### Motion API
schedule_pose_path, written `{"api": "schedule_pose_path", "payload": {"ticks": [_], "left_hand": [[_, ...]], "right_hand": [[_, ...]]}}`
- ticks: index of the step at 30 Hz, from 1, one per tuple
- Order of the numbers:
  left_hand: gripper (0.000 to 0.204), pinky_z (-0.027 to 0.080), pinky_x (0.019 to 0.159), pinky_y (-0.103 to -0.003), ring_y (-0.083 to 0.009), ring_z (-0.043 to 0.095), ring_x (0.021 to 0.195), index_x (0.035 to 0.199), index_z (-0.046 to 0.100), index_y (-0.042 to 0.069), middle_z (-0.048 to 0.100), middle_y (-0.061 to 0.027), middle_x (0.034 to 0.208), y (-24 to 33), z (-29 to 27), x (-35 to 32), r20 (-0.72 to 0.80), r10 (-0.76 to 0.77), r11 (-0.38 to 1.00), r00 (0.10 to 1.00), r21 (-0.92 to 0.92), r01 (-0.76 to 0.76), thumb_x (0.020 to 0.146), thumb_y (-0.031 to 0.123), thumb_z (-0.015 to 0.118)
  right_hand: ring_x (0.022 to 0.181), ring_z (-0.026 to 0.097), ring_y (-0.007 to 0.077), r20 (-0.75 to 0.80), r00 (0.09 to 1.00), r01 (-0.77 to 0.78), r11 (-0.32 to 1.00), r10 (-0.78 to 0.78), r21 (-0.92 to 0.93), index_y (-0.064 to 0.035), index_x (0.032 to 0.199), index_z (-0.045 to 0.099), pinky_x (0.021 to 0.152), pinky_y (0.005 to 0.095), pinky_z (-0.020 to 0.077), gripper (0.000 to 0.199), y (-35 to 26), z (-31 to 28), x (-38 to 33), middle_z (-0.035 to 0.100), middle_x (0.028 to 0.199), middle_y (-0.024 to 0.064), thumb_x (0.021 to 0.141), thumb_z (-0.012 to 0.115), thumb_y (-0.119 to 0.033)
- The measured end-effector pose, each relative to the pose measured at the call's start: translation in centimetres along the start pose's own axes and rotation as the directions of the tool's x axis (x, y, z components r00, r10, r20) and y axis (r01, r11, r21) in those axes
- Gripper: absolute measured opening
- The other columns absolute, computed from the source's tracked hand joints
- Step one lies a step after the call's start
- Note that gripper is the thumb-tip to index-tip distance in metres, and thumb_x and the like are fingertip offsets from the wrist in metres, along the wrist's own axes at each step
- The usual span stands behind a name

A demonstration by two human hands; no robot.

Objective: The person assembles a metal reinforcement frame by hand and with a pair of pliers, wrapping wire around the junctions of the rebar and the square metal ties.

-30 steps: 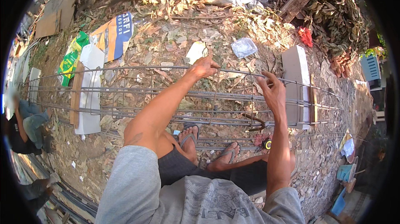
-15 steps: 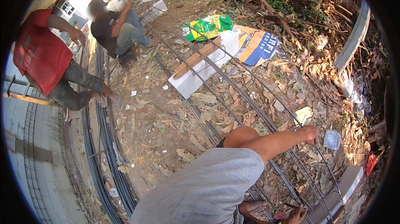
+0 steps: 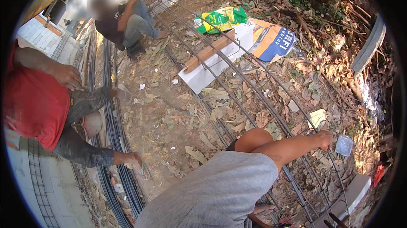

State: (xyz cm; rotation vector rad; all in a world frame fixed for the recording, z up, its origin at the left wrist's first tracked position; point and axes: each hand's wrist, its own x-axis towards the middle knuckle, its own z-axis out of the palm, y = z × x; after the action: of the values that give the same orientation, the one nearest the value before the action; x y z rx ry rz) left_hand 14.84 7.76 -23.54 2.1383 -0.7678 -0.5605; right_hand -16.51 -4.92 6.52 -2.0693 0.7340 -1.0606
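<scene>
My left arm, in a grey sleeve, reaches across to the right. Its hand (image 3: pixel 324 139) is closed around the outer bar of a long rebar cage (image 3: pixel 263 97), beside a clear plastic container (image 3: pixel 344 145). The cage's thin steel bars run diagonally from the upper middle to the lower right, with wire stirrups across them. My right hand is out of the picture. Two dark prongs, perhaps part of a tool (image 3: pixel 334 220), show at the bottom edge near the cage's near end. My bent knee (image 3: pixel 253 139) and a sandalled foot (image 3: pixel 263 209) are next to the bars.
A person in red (image 3: pixel 36 100) walks at the left, near bundled steel bars (image 3: pixel 111 120). Another person (image 3: pixel 111 26) crouches by the cage's far end. A white board (image 3: pixel 199 81), wooden plank (image 3: pixel 210 52), green bag (image 3: pixel 224 19) and blue-orange sack (image 3: pixel 271 39) lie around the cage. A grey block (image 3: pixel 354 187) is lower right.
The person in red has stepped closer along the left side. My right hand, seen earlier at the bottom edge, has left the picture. My left hand keeps its hold; the whole view has shifted slightly.
</scene>
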Motion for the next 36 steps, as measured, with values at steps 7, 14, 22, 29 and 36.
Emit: {"api": "schedule_pose_path", "payload": {"ticks": [7,14,22,29,36], "left_hand": [[0.030,0.059,0.080,-0.041,-0.0291,0.074,0.089,0.105,0.081,0.025,0.078,-0.0089,0.097,2.5,-2.6,2.5,0.085,0.081,0.981,0.993,0.168,-0.095,0.076,0.022,0.075],[0.038,0.057,0.092,-0.039,-0.0304,0.073,0.101,0.113,0.079,0.018,0.076,-0.0114,0.109,5.1,-4.2,3.0,0.175,0.120,0.989,0.977,0.066,-0.134,0.076,0.014,0.071],[0.035,0.056,0.093,-0.039,-0.0288,0.071,0.105,0.114,0.079,0.018,0.076,-0.0118,0.112,5.3,-4.5,1.1,0.197,0.136,0.987,0.971,0.061,-0.151,0.079,0.019,0.072],[0.036,0.057,0.092,-0.039,-0.0264,0.072,0.105,0.115,0.078,0.024,0.076,-0.0051,0.115,5.1,-4.5,1.4,0.200,0.085,0.990,0.976,0.096,-0.106,0.081,0.017,0.070],[0.037,0.054,0.098,-0.039,-0.0290,0.070,0.109,0.118,0.077,0.015,0.074,-0.0118,0.118,6.8,-5.7,0.8,0.261,0.021,0.998,0.965,0.059,-0.038,0.081,0.019,0.074]], "right_hand": [[0.065,0.061,0.0099,0.409,0.771,-0.597,0.778,0.488,0.196,-0.0093,0.118,0.060,0.050,0.0214,0.0378,0.042,6.5,7.6,0.8,0.061,0.079,0.0010,0.106,0.052,-0.049],[0.071,0.069,0.0137,0.780,0.396,-0.166,0.873,0.485,-0.459,-0.0177,0.152,0.047,0.051,0.0280,0.0464,0.053,3.4,10.9,9.7,0.069,0.087,0.0058,0.102,0.058,-0.030],[0.116,0.062,0.0367,0.930,0.228,0.927,0.230,0.287,-0.298,-0.0270,0.149,0.051,0.092,0.0483,0.0558,0.071,2.7,17.5,15.2,0.062,0.123,0.0213,0.084,0.059,0.001],[0.117,0.057,0.0299,0.973,0.100,0.986,0.114,0.209,-0.125,-0.0334,0.146,0.053,0.099,0.0410,0.0568,0.062,2.6,20.0,16.3,0.057,0.121,0.0145,0.093,0.060,-0.002],[0.114,0.060,0.0322,0.967,0.094,0.986,0.112,0.238,-0.123,-0.0351,0.147,0.051,0.096,0.0440,0.0570,0.056,3.7,20.3,16.5,0.056,0.120,0.0146,0.099,0.055,-0.007]]}}
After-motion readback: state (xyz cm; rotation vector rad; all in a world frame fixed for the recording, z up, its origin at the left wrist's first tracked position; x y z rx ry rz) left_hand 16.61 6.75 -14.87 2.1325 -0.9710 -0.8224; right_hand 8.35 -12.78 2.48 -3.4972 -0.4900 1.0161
